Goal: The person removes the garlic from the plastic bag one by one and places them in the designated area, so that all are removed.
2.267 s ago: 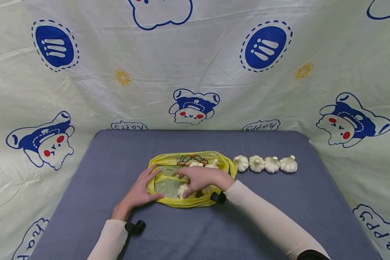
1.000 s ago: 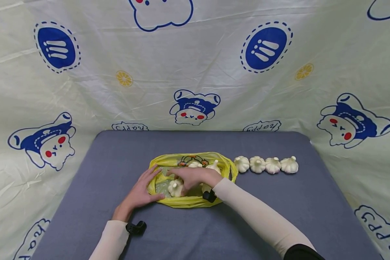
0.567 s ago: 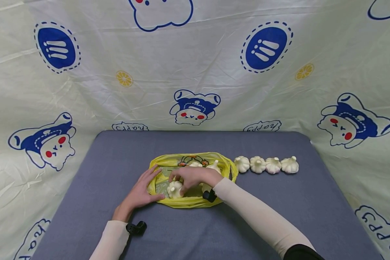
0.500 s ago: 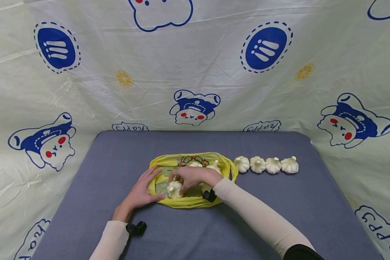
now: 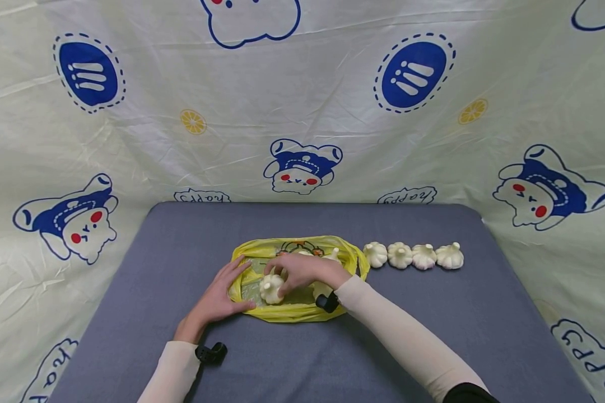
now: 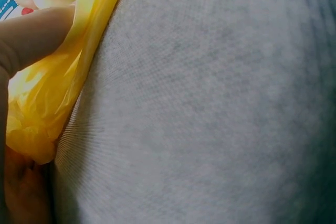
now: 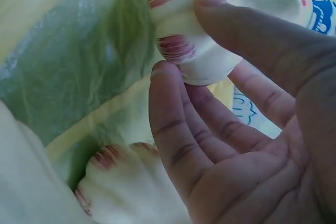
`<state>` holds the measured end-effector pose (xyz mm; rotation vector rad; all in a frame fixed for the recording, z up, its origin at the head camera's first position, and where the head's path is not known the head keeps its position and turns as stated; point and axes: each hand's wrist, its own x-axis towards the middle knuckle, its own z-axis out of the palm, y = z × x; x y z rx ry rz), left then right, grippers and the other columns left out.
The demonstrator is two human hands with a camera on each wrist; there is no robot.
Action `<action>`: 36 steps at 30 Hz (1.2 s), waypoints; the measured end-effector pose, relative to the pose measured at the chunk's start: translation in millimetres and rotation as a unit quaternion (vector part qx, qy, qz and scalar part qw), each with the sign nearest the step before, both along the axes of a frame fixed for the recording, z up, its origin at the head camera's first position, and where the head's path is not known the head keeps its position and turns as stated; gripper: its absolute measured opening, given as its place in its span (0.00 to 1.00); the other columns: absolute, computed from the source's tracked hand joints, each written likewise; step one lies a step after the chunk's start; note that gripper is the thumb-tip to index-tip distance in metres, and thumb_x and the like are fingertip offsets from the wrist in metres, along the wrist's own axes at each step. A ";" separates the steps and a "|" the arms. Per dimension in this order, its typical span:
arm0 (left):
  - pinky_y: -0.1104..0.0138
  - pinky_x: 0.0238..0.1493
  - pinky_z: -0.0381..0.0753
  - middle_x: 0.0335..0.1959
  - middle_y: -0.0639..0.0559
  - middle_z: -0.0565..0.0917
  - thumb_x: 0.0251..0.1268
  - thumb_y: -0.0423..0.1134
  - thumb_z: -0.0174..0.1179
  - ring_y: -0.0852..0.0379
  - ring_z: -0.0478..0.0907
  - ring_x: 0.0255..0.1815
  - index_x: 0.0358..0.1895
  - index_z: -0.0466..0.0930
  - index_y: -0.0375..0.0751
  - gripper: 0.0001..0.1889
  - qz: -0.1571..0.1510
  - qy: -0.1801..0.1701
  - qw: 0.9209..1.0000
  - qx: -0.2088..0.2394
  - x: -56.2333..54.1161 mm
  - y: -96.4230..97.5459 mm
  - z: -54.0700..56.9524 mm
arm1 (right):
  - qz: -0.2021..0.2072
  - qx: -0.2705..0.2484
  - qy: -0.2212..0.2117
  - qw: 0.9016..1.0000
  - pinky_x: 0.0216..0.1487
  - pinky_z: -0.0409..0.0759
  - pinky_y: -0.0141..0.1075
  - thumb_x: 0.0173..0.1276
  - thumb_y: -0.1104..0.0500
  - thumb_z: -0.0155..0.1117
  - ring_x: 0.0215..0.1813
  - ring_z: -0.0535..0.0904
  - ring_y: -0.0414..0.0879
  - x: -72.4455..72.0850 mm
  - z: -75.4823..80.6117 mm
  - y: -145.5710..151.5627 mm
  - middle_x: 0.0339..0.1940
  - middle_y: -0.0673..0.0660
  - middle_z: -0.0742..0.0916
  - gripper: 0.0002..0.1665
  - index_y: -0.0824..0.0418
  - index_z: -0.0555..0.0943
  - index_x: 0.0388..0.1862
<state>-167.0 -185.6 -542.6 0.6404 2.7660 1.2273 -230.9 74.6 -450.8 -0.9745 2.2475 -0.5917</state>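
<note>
The garlic bulb (image 5: 271,289), mostly hidden under the right hand (image 5: 302,270) about two seconds ago, now shows plainly, pinched between thumb and fingertips and raised slightly within the mouth of the yellow plastic bag (image 5: 292,314). It looks freed from the second bulb (image 7: 131,187) below, so ready to be moved or placed. The left hand (image 5: 219,295) rests spread on the rim, though its tight wrist view hides how firmly. The row of four bulbs (image 5: 400,255) is unchanged.

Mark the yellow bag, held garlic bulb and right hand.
Yellow bag (image 5: 297,315): head view, near rim.
Held garlic bulb (image 7: 186,27): right wrist view, pale side.
Right hand (image 5: 304,270): head view, back of hand.
</note>
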 end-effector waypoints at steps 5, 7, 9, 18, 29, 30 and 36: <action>0.29 0.73 0.56 0.84 0.43 0.57 0.54 0.53 0.76 0.32 0.51 0.82 0.80 0.64 0.44 0.50 -0.001 0.004 1.000 -0.003 -0.4 -0.7 -1.2 | -0.033 -0.038 -0.020 0.999 0.62 0.82 0.43 0.66 0.58 0.76 0.58 0.85 0.52 3.1 5.7 8.5 0.64 0.59 0.84 0.29 0.51 0.77 0.65; 0.29 0.73 0.55 0.84 0.43 0.56 0.54 0.54 0.76 0.32 0.50 0.82 0.80 0.64 0.44 0.50 0.000 0.004 1.000 -0.004 -0.3 -0.8 -1.2 | -0.041 -0.059 -0.028 0.997 0.61 0.83 0.43 0.67 0.59 0.75 0.57 0.86 0.52 4.7 7.6 12.4 0.63 0.59 0.84 0.29 0.51 0.77 0.65; 0.29 0.73 0.55 0.84 0.43 0.56 0.54 0.54 0.76 0.32 0.50 0.83 0.80 0.64 0.44 0.50 0.000 0.003 1.000 -0.003 -0.3 -0.6 -1.0 | -0.048 -0.076 -0.031 0.995 0.60 0.83 0.42 0.68 0.59 0.75 0.57 0.86 0.52 6.6 8.6 16.9 0.63 0.59 0.84 0.28 0.51 0.77 0.65; 0.30 0.74 0.55 0.84 0.43 0.56 0.53 0.54 0.76 0.32 0.50 0.83 0.80 0.64 0.45 0.50 0.007 -0.002 1.000 -0.010 0.9 -0.3 -0.6 | -0.076 -0.147 -0.010 0.986 0.55 0.84 0.37 0.68 0.56 0.75 0.51 0.85 0.44 21.2 3.6 35.3 0.59 0.54 0.85 0.30 0.53 0.77 0.68; 0.30 0.74 0.55 0.84 0.44 0.55 0.53 0.54 0.76 0.33 0.49 0.83 0.80 0.63 0.46 0.51 0.010 -0.008 1.000 -0.010 0.5 0.6 0.0 | -0.152 -0.234 -0.030 0.960 0.52 0.86 0.37 0.67 0.55 0.76 0.48 0.85 0.43 44.3 13.4 59.5 0.61 0.55 0.83 0.29 0.52 0.76 0.65; 0.30 0.74 0.55 0.84 0.43 0.55 0.53 0.54 0.76 0.33 0.49 0.83 0.80 0.63 0.46 0.50 0.009 -0.009 1.000 -0.010 0.7 0.6 0.0 | -0.156 -0.245 -0.035 0.956 0.51 0.86 0.37 0.67 0.55 0.75 0.48 0.85 0.44 46.1 13.9 62.7 0.62 0.56 0.83 0.29 0.53 0.76 0.65; 0.29 0.74 0.55 0.84 0.42 0.55 0.54 0.53 0.76 0.31 0.50 0.83 0.80 0.63 0.45 0.50 0.005 -0.003 1.000 -0.009 0.6 0.0 1.1 | -0.174 -0.291 -0.055 0.939 0.50 0.87 0.37 0.69 0.58 0.73 0.51 0.85 0.48 54.9 15.4 81.1 0.62 0.61 0.81 0.27 0.58 0.77 0.65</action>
